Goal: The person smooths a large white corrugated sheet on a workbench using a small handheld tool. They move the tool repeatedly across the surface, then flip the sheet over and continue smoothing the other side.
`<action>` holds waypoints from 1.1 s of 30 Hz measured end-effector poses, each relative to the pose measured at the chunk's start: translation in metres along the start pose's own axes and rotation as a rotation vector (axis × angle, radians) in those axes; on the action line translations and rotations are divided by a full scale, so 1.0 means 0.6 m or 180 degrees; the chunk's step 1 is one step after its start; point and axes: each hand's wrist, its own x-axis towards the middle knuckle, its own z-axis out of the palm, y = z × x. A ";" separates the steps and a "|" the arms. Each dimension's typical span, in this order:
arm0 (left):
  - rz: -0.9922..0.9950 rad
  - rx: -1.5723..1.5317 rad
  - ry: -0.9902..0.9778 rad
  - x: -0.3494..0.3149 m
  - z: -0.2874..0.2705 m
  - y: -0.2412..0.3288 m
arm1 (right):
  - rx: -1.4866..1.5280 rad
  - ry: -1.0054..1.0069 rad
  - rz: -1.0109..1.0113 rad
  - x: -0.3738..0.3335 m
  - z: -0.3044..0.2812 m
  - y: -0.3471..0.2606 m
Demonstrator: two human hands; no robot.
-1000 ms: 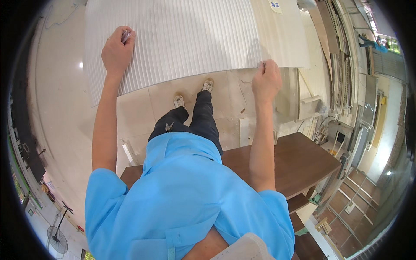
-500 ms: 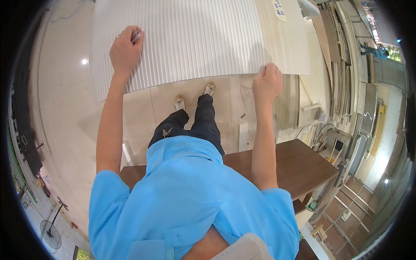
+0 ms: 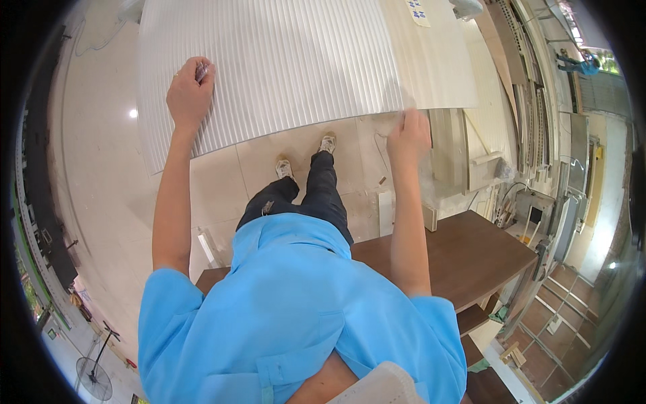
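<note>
In front of me lies a large pale panel, its left part a ribbed white surface (image 3: pixel 289 60) and its right part a smooth cream surface (image 3: pixel 437 67). Over the ribbed part, my left hand (image 3: pixel 189 97) is closed on a small crumpled, clear, purplish piece (image 3: pixel 201 71) that looks like plastic film. My right hand (image 3: pixel 408 138) is at the panel's near edge, around where ribbed and smooth parts meet. Its fingers are bent together and slightly blurred; what they pinch, if anything, is hidden. A paper label (image 3: pixel 418 13) sits on the smooth part.
Behind me stands a dark brown table (image 3: pixel 471 256). Long boards and strips (image 3: pixel 531 94) are stacked along the right. My feet stand on the pale tiled floor (image 3: pixel 87 141) near the panel's edge. A fan (image 3: pixel 93 378) is at lower left, and another person (image 3: pixel 584 65) appears far right.
Both hands have come slightly down and left in the view, still closed. The panel has shifted slightly left and up on its right side as the view moved.
</note>
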 end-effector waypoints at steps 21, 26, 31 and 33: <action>0.0007 -0.0163 0.0039 -0.001 0.002 -0.002 | -0.0017 -0.0065 0.0205 -0.009 -0.010 0.029; -0.0019 -0.0087 0.0052 -0.002 0.002 -0.001 | 0.1369 -0.0066 0.0554 -0.038 -0.037 0.011; -0.0031 -0.0090 -0.0013 -0.001 0.001 0.002 | 0.1680 -0.0175 0.0787 -0.015 -0.042 -0.031; 0.0004 -0.0197 0.0082 -0.002 0.001 0.002 | 0.1703 -0.0065 0.0641 -0.013 -0.039 -0.039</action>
